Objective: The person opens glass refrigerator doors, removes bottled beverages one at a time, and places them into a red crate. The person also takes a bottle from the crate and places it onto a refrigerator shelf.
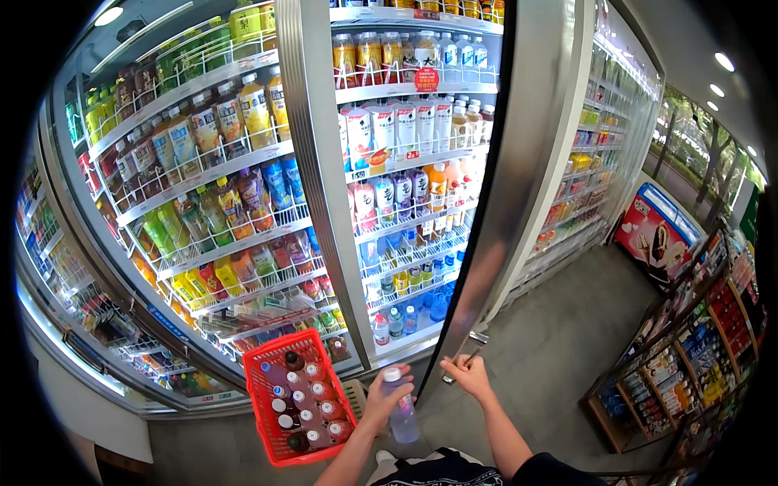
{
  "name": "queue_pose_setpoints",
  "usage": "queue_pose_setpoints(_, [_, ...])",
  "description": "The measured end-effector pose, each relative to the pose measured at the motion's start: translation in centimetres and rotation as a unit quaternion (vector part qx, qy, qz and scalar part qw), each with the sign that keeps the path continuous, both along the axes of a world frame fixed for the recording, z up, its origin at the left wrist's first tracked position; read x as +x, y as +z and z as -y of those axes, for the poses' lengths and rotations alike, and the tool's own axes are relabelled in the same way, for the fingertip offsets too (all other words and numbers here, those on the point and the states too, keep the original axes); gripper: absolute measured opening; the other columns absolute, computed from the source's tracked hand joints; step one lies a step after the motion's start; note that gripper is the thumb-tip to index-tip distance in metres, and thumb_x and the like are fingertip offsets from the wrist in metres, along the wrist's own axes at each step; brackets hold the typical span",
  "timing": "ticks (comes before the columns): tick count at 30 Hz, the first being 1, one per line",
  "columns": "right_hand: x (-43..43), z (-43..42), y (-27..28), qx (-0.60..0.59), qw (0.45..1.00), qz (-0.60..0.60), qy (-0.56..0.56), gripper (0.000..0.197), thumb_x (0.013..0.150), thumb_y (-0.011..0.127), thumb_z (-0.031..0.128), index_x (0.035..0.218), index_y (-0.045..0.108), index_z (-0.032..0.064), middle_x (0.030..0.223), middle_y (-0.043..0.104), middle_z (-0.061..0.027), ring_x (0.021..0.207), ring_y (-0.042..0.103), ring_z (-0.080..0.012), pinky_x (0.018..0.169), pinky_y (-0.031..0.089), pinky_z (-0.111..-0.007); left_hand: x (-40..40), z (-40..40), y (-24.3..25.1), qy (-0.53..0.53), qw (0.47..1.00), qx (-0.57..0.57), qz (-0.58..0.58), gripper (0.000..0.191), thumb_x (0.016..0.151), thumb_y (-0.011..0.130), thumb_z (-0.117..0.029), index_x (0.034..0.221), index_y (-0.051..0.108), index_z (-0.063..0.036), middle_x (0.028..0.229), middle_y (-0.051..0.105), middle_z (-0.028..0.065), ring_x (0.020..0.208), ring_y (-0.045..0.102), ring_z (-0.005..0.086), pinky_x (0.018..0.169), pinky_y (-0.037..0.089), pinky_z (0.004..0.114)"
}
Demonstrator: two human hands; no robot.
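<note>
My left hand [386, 395] is closed around a clear plastic bottle [403, 419] with a white cap, held upright in front of me. With my right hand [469, 372] I grip the metal door handle [479, 338] of a glass-fronted drinks cooler. The cooler door [495, 182] is swung open beside shelves of bottled drinks [422, 121]. To the left of my left hand stands a red plastic basket [261, 419], holding several capped bottles [310, 417] in rows.
More cooler shelves [209, 161] full of drinks stand at the left. A pale slatted crate [354, 398] sits right of the basket. Grey tiled floor [565, 304] runs to an ice-cream chest freezer [653, 237]; a goods rack [668, 376] stands at the right.
</note>
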State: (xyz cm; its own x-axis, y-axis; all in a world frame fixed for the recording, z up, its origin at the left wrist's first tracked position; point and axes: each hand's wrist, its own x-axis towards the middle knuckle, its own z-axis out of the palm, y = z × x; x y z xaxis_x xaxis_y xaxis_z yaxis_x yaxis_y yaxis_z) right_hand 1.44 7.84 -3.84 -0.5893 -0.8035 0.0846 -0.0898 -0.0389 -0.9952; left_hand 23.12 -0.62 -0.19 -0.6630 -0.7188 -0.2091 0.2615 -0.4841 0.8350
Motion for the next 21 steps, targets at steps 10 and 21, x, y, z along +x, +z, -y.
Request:
queue_pose_setpoints(10, [-5.8, -10.1, 5.0, 0.092, 0.989, 0.003, 0.120, 0.055, 0.079, 0.077, 0.015, 0.051, 0.029, 0.0123, 0.050, 0.035, 0.0068, 0.051, 0.034, -0.0040, 0.046, 0.029, -0.025, -9.7, -6.2, -0.1, -0.159, 0.983, -0.088, -0.018, 0.052, 0.079, 0.074, -0.007, 0.126, 0.053, -0.0034, 0.123, 0.056, 0.0108, 0.110, 0.055, 0.0184, 0.079, 0.056, 0.034])
queue_pose_setpoints(21, [-12.6, -18.9, 6.4, 0.118, 0.981, 0.065, 0.140, 0.039, 0.076, 0.075, 0.004, 0.056, 0.042, 0.0076, 0.058, 0.043, 0.0047, 0.059, 0.047, -0.0044, 0.078, 0.050, -0.027, -15.1, -12.9, -0.8, -0.239, 0.969, -0.054, 0.028, 0.043, 0.080, 0.072, -0.006, 0.119, 0.056, -0.0011, 0.124, 0.057, 0.0093, 0.103, 0.058, 0.0150, 0.080, 0.055, 0.031])
